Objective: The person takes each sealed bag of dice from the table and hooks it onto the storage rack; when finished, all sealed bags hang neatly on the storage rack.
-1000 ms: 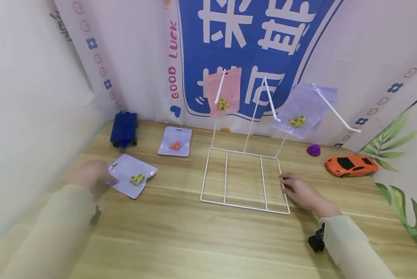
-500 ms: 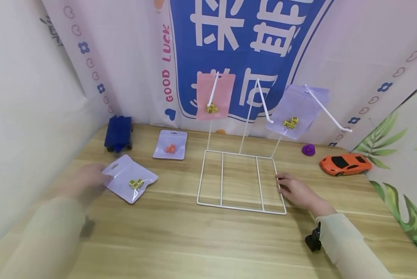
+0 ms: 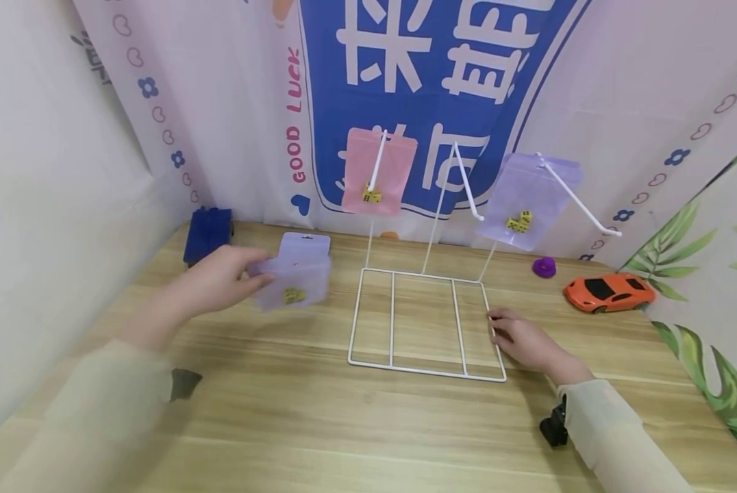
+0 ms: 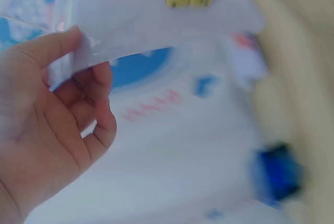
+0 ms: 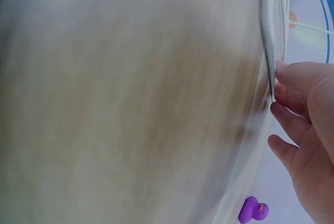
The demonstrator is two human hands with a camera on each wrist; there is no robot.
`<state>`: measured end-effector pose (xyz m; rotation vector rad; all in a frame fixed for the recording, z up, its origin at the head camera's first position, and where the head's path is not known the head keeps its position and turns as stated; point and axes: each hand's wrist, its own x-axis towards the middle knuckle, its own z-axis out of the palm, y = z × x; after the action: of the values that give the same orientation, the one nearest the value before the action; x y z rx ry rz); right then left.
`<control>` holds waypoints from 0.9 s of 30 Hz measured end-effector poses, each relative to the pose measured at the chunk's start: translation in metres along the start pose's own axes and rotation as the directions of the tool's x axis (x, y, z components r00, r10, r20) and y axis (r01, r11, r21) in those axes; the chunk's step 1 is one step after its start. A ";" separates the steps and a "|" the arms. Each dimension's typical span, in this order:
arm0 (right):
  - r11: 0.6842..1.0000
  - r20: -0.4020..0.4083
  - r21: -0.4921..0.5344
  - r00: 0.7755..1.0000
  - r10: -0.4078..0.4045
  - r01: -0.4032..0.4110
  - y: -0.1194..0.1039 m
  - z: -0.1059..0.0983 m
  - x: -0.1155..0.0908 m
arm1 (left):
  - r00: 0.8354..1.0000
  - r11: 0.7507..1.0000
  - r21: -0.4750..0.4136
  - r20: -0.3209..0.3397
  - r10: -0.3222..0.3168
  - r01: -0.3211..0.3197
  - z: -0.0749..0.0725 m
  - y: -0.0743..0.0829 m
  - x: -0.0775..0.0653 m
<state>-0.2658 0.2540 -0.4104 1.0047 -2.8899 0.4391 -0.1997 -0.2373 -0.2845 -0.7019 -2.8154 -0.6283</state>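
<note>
My left hand (image 3: 217,277) pinches a purple zip bag (image 4: 130,20) by its top edge. The bag hangs over the table with yellow dice (image 3: 294,296) inside. It overlaps a second purple bag (image 3: 305,244) lying behind it. My right hand (image 3: 525,341) grips the right side of the white wire display rack (image 3: 428,370), thumb and fingertips on the wire in the right wrist view. On the rack's left hook hangs a pink bag (image 3: 397,171) with yellow dice; from the right hook hangs a purple bag (image 3: 513,195) with yellow dice. Between them the middle hook (image 3: 469,185) is bare.
A dark blue toy vehicle (image 3: 207,236) stands at the back left, partly behind the left hand. Right of the rack are a small purple duck (image 5: 252,210) and an orange toy car (image 3: 609,293). A printed curtain (image 3: 233,103) hangs close behind the rack.
My left hand has lifted the purple bag with yellow dice off the table and carried it rightward and away from me. The right hand stays on the rack.
</note>
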 end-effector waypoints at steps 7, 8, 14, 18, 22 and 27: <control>1.000 -0.002 -0.002 1.000 -0.002 0.002 0.001 0.001 0.000 | 0.981 0.969 -0.163 -0.086 0.172 -0.184 -0.036 0.074 0.023; 1.000 -0.003 -0.001 1.000 -0.002 0.002 0.001 0.001 0.000 | 0.979 0.961 -0.191 -0.091 0.184 -0.199 -0.040 0.083 0.026; 1.000 0.008 0.005 1.000 0.012 -0.012 0.000 0.001 0.000 | 0.972 0.935 -0.271 -0.101 0.210 -0.230 -0.050 0.110 0.046; 1.000 0.017 0.007 1.000 0.013 -0.013 0.000 0.001 0.000 | 0.980 0.945 -0.264 -0.094 0.173 -0.192 -0.050 0.111 0.055; 1.000 0.018 0.008 1.000 0.013 -0.013 -0.001 0.000 0.000 | 0.989 0.958 -0.253 -0.094 0.116 -0.136 -0.049 0.108 0.061; 1.000 0.014 0.004 1.000 0.012 -0.012 -0.001 -0.002 -0.001 | 0.994 0.969 -0.229 -0.086 0.071 -0.090 -0.047 0.103 0.069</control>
<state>-0.2646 0.2543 -0.4086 0.9949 -2.9099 0.4402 -0.2077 -0.1469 -0.1873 -0.8079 -2.6531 -0.9602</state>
